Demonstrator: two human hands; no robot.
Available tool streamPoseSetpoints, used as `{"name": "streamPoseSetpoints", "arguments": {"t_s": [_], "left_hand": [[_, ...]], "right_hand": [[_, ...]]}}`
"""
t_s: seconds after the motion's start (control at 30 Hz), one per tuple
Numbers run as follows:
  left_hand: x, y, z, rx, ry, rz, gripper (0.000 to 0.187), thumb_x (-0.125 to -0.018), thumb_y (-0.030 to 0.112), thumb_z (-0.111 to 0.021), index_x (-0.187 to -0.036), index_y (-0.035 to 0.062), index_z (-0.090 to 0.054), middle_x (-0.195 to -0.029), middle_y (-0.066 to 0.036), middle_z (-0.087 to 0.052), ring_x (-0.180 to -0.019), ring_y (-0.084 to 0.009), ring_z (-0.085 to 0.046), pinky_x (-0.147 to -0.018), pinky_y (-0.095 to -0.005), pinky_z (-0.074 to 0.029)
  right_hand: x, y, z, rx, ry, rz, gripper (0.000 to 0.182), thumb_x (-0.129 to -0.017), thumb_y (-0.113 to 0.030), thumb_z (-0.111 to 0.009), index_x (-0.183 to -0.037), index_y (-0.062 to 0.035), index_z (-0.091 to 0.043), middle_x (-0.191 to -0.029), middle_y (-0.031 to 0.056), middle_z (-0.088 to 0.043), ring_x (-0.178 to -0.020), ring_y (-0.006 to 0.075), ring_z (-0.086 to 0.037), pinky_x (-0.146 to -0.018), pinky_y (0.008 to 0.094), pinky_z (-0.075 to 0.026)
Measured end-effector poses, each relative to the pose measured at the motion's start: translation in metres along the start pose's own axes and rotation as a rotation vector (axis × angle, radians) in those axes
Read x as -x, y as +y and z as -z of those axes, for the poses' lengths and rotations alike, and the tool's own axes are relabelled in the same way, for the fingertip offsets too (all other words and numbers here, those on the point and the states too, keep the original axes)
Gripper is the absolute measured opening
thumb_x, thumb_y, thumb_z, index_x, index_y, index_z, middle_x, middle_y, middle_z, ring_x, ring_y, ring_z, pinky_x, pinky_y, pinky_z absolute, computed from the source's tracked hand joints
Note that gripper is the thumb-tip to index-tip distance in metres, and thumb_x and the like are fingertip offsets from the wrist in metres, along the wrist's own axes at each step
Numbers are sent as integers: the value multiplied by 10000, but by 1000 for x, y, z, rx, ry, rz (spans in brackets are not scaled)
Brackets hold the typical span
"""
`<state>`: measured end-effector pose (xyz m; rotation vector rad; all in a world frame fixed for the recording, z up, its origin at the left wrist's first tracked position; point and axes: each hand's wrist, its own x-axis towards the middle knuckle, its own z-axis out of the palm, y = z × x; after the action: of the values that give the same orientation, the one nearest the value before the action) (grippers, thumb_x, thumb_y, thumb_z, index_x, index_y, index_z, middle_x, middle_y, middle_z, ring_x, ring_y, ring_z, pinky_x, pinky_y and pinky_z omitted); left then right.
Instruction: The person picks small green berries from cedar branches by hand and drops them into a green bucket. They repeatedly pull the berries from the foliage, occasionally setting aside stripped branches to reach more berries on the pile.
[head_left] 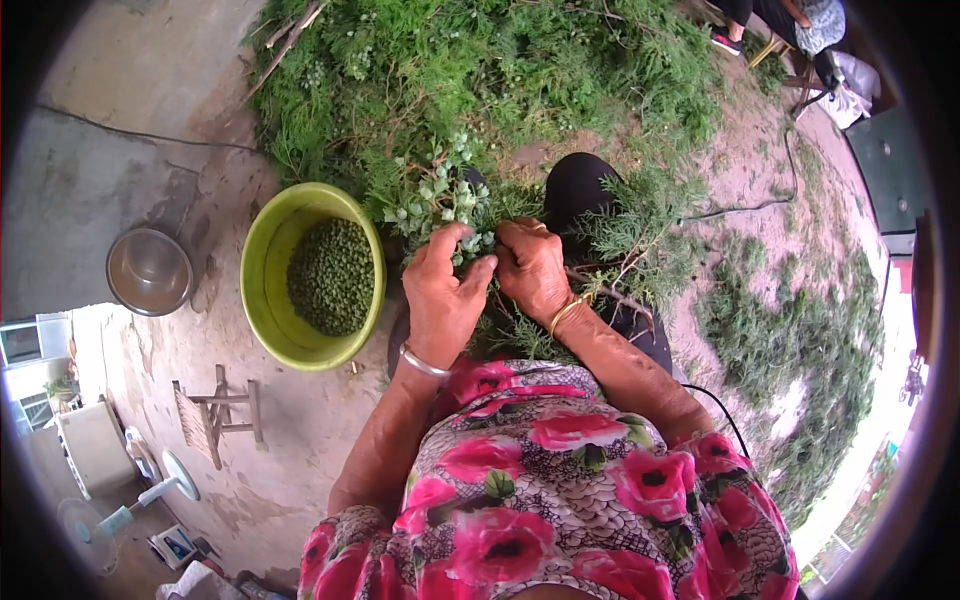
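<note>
A green branch with pale blue-green seed cones (440,195) lies over my lap, between my two hands. My left hand (447,295), with a silver bangle at the wrist, has its thumb and fingers bent close together at the cones; whatever lies between the fingertips is too small to name. Beside it my right hand (533,268), with a gold bangle, has its fingers curled around the branch. Left of my hands stands a yellow-green basin (262,290) holding many small green cones (335,275).
A large heap of green branches (480,60) lies ahead. At the left are a metal bowl (150,272), a small wooden stool (217,415) and a fan (180,474). More cut greenery (790,340) covers ground at the right. Another person (735,20) sits at the upper right.
</note>
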<state>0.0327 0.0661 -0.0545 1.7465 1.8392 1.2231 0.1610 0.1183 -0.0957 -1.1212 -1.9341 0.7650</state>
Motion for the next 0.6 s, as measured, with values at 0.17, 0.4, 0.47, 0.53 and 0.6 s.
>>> {"name": "streamPoseSetpoints", "arguments": {"t_s": [0.17, 0.4, 0.47, 0.53, 0.6], "left_hand": [[-1, 1, 4, 66, -92, 184, 254, -743, 22, -699, -980, 7, -605, -876, -100, -653, -727, -138, -606, -673, -284, -486], [-7, -1, -6, 87, -26, 85, 212, -704, -4, -671, -901, 11, -596, -746, -120, -633, -552, -262, -596, -532, -323, -456], [-6, -4, -1, 95, -53, 112, 212, -700, -5, -675, -898, 2, -602, -759, -123, -641, -578, -229, -610, -556, -317, -467], [-3, -7, 6, 255, -97, 90, 123, -756, -21, -654, -873, -14, -615, -737, -31, -620, -603, -92, -551, -534, -233, -436], [0, 12, 23, 418, -213, 409, 101, -775, -29, -636, -871, -4, -613, -676, -27, -577, -500, -57, -477, -425, -198, -338]], "right_hand": [[1, 0, 0, 11, -2, 26, 83, -700, 28, -558, -775, -9, -554, -803, 191, -623, -838, 414, -585, -726, 461, -487], [0, 0, 0, -1, -3, 43, 112, -699, 53, -545, -792, -4, -568, -808, 195, -623, -823, 415, -587, -713, 462, -485], [-1, 0, 1, -12, 6, 57, 112, -698, 64, -538, -784, -4, -564, -803, 196, -619, -809, 414, -586, -700, 459, -485], [-3, -3, 5, -6, -54, -57, 107, -694, 84, -525, -754, -3, -541, -777, 199, -598, -775, 415, -577, -669, 458, -477], [-3, -1, 2, -12, -23, -22, 105, -691, 89, -522, -742, -2, -527, -756, 201, -584, -766, 418, -571, -660, 459, -472]]}}
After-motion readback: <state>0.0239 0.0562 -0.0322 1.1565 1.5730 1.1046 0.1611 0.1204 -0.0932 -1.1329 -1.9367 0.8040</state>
